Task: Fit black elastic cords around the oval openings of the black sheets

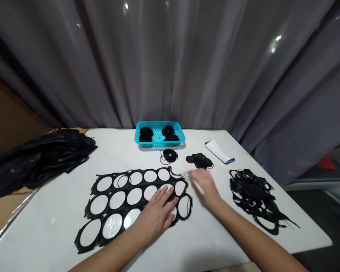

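A black rubber sheet (107, 194) with rows of large round holes lies flat on the white table. My left hand (158, 211) rests on its right part, fingers stretched out and pressing down, covering some holes. At the sheet's upper right corner, my right hand (204, 185) is smeared by motion, its fingers drawn together in a pinch. A thin, pale, shiny thing shows at its fingertips, too blurred to name. Close by, a thin curved strip (174, 174) stands out from the sheet's edge. A loose thin black ring (122, 181) lies over one hole in the top row.
Behind the sheet are a blue basket (160, 144) holding black ring bundles, a ring bundle (170, 155) and a pile of black discs (201, 160). A white packet (219, 152) lies to their right. Black scraps (252, 196) lie at right, a black heap (39, 158) at left.
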The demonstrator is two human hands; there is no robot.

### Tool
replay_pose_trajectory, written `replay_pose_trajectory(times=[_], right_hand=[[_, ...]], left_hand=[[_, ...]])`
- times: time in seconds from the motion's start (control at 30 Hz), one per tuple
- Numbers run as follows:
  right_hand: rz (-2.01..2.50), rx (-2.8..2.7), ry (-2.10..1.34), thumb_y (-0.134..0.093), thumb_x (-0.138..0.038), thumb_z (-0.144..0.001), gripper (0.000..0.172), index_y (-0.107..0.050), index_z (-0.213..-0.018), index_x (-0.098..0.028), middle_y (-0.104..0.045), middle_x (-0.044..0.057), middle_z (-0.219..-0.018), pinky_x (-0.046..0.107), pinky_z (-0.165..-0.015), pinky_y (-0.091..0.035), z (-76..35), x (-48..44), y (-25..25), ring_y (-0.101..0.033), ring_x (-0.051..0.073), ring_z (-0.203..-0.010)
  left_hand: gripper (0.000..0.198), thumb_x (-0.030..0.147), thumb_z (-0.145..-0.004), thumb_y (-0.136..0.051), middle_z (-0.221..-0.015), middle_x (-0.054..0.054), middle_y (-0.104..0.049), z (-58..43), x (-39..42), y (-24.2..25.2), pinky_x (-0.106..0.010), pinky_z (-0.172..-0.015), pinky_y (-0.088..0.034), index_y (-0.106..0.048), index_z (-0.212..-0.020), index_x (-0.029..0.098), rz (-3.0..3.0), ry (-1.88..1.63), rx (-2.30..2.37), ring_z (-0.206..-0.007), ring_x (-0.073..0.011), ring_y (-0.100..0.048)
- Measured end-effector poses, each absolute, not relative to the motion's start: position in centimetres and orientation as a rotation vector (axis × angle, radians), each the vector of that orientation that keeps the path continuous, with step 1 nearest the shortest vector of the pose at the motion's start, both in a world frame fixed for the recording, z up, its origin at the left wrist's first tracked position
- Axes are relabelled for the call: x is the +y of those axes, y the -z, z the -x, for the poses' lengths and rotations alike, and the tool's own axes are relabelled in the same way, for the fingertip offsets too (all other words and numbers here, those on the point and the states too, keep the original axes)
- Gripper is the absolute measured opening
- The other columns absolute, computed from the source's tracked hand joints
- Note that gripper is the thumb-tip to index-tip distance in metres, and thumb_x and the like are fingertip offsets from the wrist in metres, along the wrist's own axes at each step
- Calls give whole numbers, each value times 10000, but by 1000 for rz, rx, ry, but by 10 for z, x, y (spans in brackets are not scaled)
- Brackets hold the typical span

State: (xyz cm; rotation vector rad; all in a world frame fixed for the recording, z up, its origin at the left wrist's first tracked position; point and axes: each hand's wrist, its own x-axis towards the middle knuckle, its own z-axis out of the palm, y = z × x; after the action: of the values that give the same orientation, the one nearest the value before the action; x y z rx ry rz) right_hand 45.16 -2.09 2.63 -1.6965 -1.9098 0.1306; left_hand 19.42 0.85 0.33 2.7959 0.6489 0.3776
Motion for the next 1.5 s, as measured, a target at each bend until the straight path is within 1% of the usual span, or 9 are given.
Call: replay_pose_trajectory(times=[0.1, 0.2, 0.3, 0.37, 0.47, 0.67, 0.87, 1.2, 1.5], right_hand=[[1893, -1561, -15, -448, -229, -904, 182, -613, -833, -198, -664, 107, -841, 403, -807, -382, -487, -5, -36, -557, 278, -846], [1883, -1372, -370, -514, -310, -882, 158, -585, -784, -208, -676, 77, -837, 348, -744, -404, -491, -14, -42, -569, 238, -791], [1730, -1277, -811, -557, -334, -881, 177, -549, -755, -211, -675, 50, -874, 305, -694, -408, -462, -41, -43, -565, 199, -773], [1637, -1283, -981, -572, -331, -887, 199, -527, -736, -209, -656, 38, -867, 294, -692, -409, -438, -61, -43, -557, 186, -774], [1573, -1323, -1079, -582, -307, -888, 182, -530, -746, -206, -638, 28, -852, 295, -723, -420, -413, -81, -41, -562, 184, -797], [1548, -1437, -989, -561, -221, -901, 199, -502, -712, -208, -641, 22, -879, 293, -769, -440, -402, -95, -31, -599, 183, -851], [1548, -1552, -863, -558, -150, -888, 196, -523, -705, -211, -654, 21, -870, 309, -794, -446, -398, -98, -26, -596, 192, -884], [1540, -1536, -873, -562, -163, -900, 183, -529, -728, -218, -652, 27, -888, 331, -806, -469, -398, -100, -26, -599, 203, -901], [1542, -1660, -770, -545, -136, -914, 204, -485, -740, -225, -643, 21, -865, 322, -761, -463, -397, -100, -28, -578, 203, -890]], left_hand=[[520, 219, -952, -591, -1607, -99, -331, -193, 8, -8, -511, -1183, -327, -473, -1458, 226, -2780, -361, 644, -1481, -316, -291], [530, 203, -942, -597, -1612, -93, -323, -189, 6, -14, -499, -1189, -317, -471, -1456, 225, -2753, -394, 599, -1481, -304, -296], [488, 201, -940, -590, -1574, -83, -398, -184, 0, -20, -488, -1199, -293, -509, -1420, 240, -2748, -379, 474, -1468, -280, -331], [486, 202, -931, -603, -1550, -92, -434, -181, -5, -22, -491, -1196, -295, -522, -1408, 242, -2758, -320, 392, -1456, -281, -357], [565, 180, -894, -644, -1575, -114, -389, -177, -10, -21, -495, -1184, -315, -495, -1436, 238, -2771, -277, 343, -1458, -302, -347], [599, 166, -881, -658, -1592, -156, -340, -176, -12, -17, -516, -1178, -313, -477, -1448, 232, -2812, -270, 339, -1472, -317, -310], [577, 158, -877, -657, -1596, -140, -341, -176, -13, -13, -494, -1191, -297, -502, -1428, 226, -2792, -342, 335, -1468, -318, -321], [569, 157, -884, -621, -1601, -140, -328, -177, -13, -16, -515, -1177, -315, -488, -1430, 240, -2803, -300, 342, -1472, -317, -312], [568, 142, -882, -613, -1603, -126, -329, -177, -13, -15, -507, -1186, -302, -492, -1428, 243, -2780, -330, 340, -1475, -310, -308]])
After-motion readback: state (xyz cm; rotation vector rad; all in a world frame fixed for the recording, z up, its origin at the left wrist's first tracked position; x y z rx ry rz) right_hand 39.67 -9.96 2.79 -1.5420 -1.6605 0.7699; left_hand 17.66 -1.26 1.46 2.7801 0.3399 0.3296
